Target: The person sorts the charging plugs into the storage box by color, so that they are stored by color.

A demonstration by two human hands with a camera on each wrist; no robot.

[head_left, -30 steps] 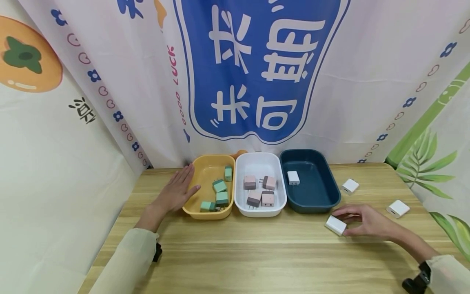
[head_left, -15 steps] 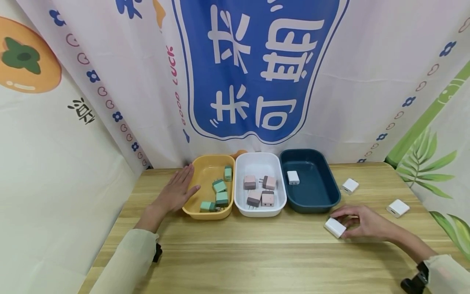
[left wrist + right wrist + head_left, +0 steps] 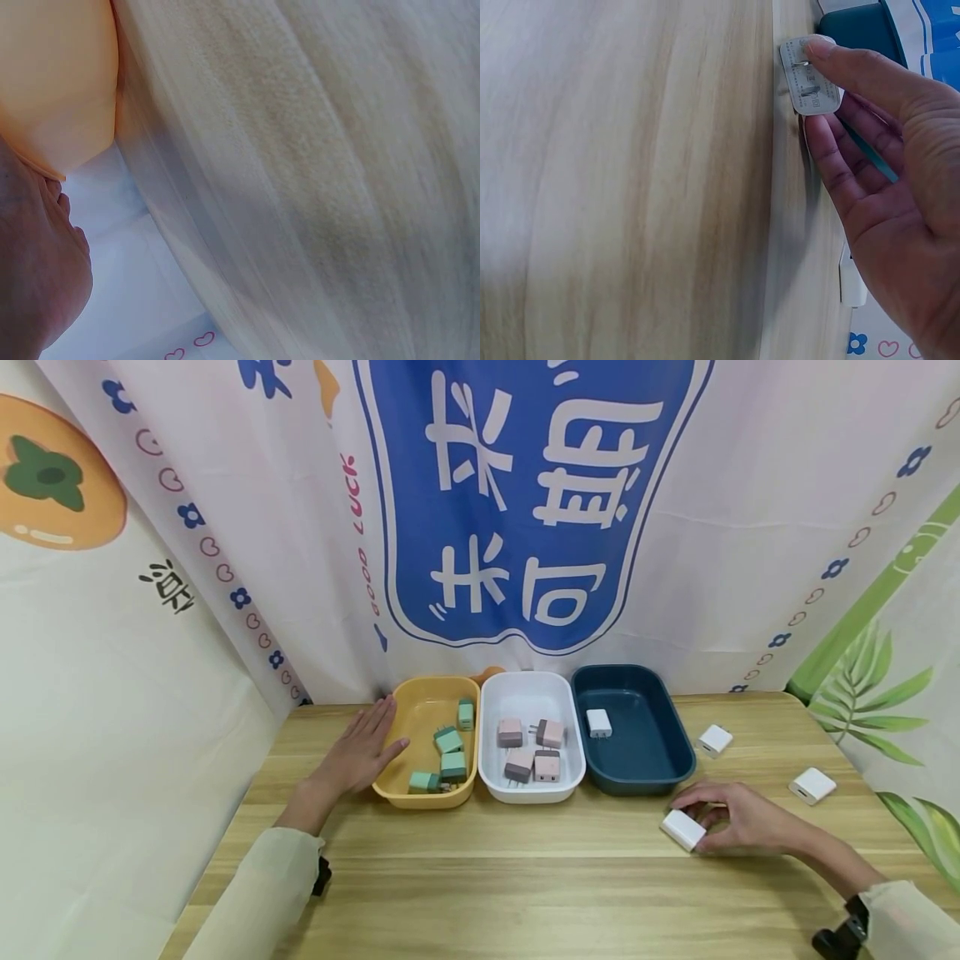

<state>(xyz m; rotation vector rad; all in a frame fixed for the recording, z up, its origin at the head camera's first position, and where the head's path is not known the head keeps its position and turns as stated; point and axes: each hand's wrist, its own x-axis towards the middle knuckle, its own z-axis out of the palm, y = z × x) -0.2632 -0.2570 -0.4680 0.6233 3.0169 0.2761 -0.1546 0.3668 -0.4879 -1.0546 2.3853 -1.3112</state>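
Observation:
My right hand [image 3: 738, 818] pinches a white charger plug [image 3: 683, 830] between thumb and fingers, low over the table in front of the dark blue bin [image 3: 640, 787]. In the right wrist view the prong face of that charger plug [image 3: 810, 75] shows, with the thumb on one end and a finger at the other. My left hand [image 3: 358, 752] lies with straight fingers against the left rim of the yellow bin [image 3: 420, 693]. In the left wrist view that hand [image 3: 45, 255] is partly cut off beside the bin's wall [image 3: 60, 75].
Several green charger plugs [image 3: 453, 766] lie in the yellow bin. The white bin [image 3: 534, 687] beside it holds several pink and grey plugs [image 3: 519, 765]. One white plug [image 3: 598, 723] is in the blue bin. Two more white plugs, a nearer one [image 3: 813, 786] and a farther one [image 3: 716, 740], lie at right.
My right hand has shifted slightly left and toward the front edge with the white charger plug in its grip. The left hand and the bins have stayed where they were.

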